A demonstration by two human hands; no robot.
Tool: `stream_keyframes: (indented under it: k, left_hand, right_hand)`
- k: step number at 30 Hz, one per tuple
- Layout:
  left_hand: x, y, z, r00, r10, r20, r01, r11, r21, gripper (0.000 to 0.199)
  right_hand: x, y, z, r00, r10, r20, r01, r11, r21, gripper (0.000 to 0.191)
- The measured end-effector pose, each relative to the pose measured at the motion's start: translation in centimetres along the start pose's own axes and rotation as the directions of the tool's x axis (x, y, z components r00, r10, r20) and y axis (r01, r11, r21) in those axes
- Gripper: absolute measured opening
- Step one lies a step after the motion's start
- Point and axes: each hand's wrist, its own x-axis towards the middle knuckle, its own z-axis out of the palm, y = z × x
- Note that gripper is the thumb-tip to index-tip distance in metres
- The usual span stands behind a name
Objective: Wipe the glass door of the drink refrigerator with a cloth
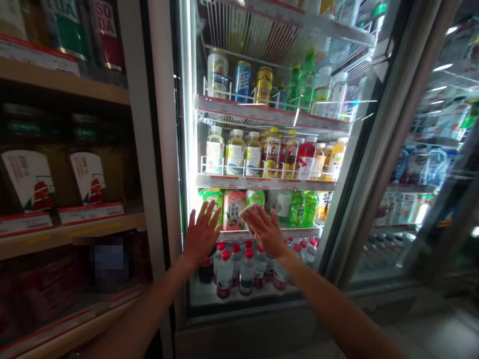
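A lit drinks fridge with a glass door (pixel 247 314) stands in front of me. My left hand (pixel 203 233) has its fingers spread, palm toward the glass, before a green-labelled bottle (pixel 213 199); nothing is in it. To its right, my right hand (pixel 264 230) is on a pale, folded cloth (pixel 249 212), held against the glass in front of the large bottles. A pink-labelled bottle (pixel 234 209) shows between both hands. Small bottles with red caps (pixel 224 274) stand below them, behind the glass.
Wooden shelves with dark bottles (pixel 28 169) and soda cans (pixel 69 30) are at the left. A metal door frame (pixel 389 149) slants down the right side, with another drinks fridge (pixel 422 194) beyond it. Tea bottles (pixel 235 152) line the middle shelf. Grey floor (pixel 430 324) shows at lower right.
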Motion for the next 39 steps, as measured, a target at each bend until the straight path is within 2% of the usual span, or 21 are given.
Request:
stream_keyframes:
  k: [2, 4, 6, 8, 9, 11, 13, 16, 18, 20, 22, 24, 25, 27, 30, 31, 33, 35, 36, 37, 39]
  left_hand:
    - [0.0, -0.3, -0.4, 1.000, 0.010, 0.015, -0.010, 1.000, 0.012, 0.052]
    - [-0.1, -0.6, -0.7, 1.000, -0.013, 0.019, 0.013, 1.000, 0.018, 0.051]
    - [-0.3, -0.8, -1.1, 0.999, -0.039, 0.019, 0.039, 0.999, 0.022, 0.052]
    - [-0.5, -1.1, -1.4, 0.999, -0.039, 0.013, 0.039, 0.999, 0.027, 0.052]
    - [-0.5, -1.3, -1.6, 0.999, -0.033, 0.007, 0.032, 0.999, 0.030, 0.053]
    - [-0.3, -1.8, -2.0, 1.000, -0.020, -0.015, 0.020, 0.999, 0.038, 0.056]
    - [0.2, -2.2, -2.4, 0.999, -0.017, -0.045, 0.019, 0.999, 0.043, 0.060]
    - [1.1, -2.9, -2.9, 0.995, -0.039, -0.088, 0.044, 0.997, 0.056, 0.062]
    - [1.5, -3.5, -3.2, 0.991, -0.070, -0.112, 0.077, 0.995, 0.065, 0.062]
    - [1.7, -4.2, -3.6, 0.985, -0.090, -0.145, 0.102, 0.992, 0.075, 0.063]
    - [1.7, -4.9, -4.1, 0.981, -0.085, -0.173, 0.102, 0.991, 0.089, 0.065]
    - [1.7, -5.7, -4.6, 0.980, -0.070, -0.185, 0.090, 0.991, 0.100, 0.065]
    - [1.8, -6.0, -4.9, 0.980, -0.066, -0.186, 0.085, 0.992, 0.098, 0.066]
    - [2.1, -6.4, -5.1, 0.980, -0.071, -0.187, 0.088, 0.992, 0.087, 0.066]
    - [2.5, -6.6, -5.2, 0.978, -0.098, -0.186, 0.112, 0.992, 0.066, 0.067]
    - [2.5, -6.6, -5.1, 0.977, -0.105, -0.184, 0.118, 0.991, 0.060, 0.067]
    - [2.5, -6.4, -4.9, 0.977, -0.113, -0.179, 0.124, 0.991, 0.052, 0.067]
    - [2.5, -6.2, -4.8, 0.979, -0.110, -0.173, 0.120, 0.992, 0.047, 0.066]
    - [2.6, -6.0, -4.7, 0.980, -0.107, -0.169, 0.116, 0.992, 0.044, 0.065]
    - [2.8, -5.7, -4.6, 0.981, -0.106, -0.165, 0.113, 0.993, 0.037, 0.064]
    - [3.5, -5.1, -4.4, 0.982, -0.099, -0.159, 0.102, 0.995, 0.013, 0.063]
  right_hand:
    - [3.0, 1.8, -0.1, 0.972, 0.205, -0.115, -0.207, 0.978, -0.006, 0.051]
    - [5.5, 3.0, -0.3, 0.929, 0.325, -0.176, -0.327, 0.945, 0.021, 0.054]
    - [5.9, 2.5, -0.5, 0.956, 0.261, -0.130, -0.257, 0.965, 0.052, 0.058]
    - [4.4, 0.9, -0.5, 0.998, 0.053, -0.031, -0.050, 0.996, 0.072, 0.059]
    - [3.4, 0.0, -0.4, 0.999, -0.052, 0.008, 0.051, 0.996, 0.073, 0.058]
    - [2.5, -1.0, -0.1, 0.988, -0.155, 0.024, 0.154, 0.987, 0.050, 0.054]
    - [3.9, -0.9, 0.1, 0.993, -0.109, -0.046, 0.110, 0.994, 0.018, 0.050]
    - [8.6, 0.0, -0.2, 0.982, 0.083, -0.171, -0.084, 0.996, 0.002, 0.051]
    - [10.8, -0.5, -0.4, 0.979, 0.114, -0.170, -0.116, 0.993, 0.002, 0.052]
    - [11.3, -2.0, -0.4, 0.993, -0.026, -0.113, 0.027, 1.000, 0.011, 0.053]
    - [10.8, -3.7, -0.2, 0.971, -0.225, -0.077, 0.228, 0.973, 0.027, 0.052]
    - [11.2, -4.7, 0.1, 0.949, -0.301, -0.092, 0.305, 0.952, 0.036, 0.052]
    - [12.0, -4.8, 0.3, 0.956, -0.269, -0.114, 0.275, 0.960, 0.040, 0.052]
    - [14.5, -4.5, 0.4, 0.980, -0.117, -0.162, 0.128, 0.990, 0.059, 0.054]
    - [17.0, -4.0, 0.5, 0.983, 0.059, -0.175, -0.043, 0.995, 0.095, 0.056]
    - [16.9, -4.0, 0.6, 0.986, 0.047, -0.161, -0.032, 0.995, 0.097, 0.057]
    - [15.4, -4.0, 0.6, 0.987, -0.105, -0.118, 0.116, 0.989, 0.088, 0.057]
    - [13.7, -3.3, 0.4, 0.955, -0.285, -0.077, 0.290, 0.954, 0.072, 0.056]
    - [13.2, -2.6, 0.1, 0.944, -0.323, -0.065, 0.327, 0.943, 0.064, 0.055]
    - [13.1, -1.6, -0.2, 0.951, -0.304, -0.066, 0.307, 0.950, 0.056, 0.054]
    - [14.0, 0.8, -0.9, 0.992, -0.064, -0.110, 0.070, 0.996, 0.046, 0.053]
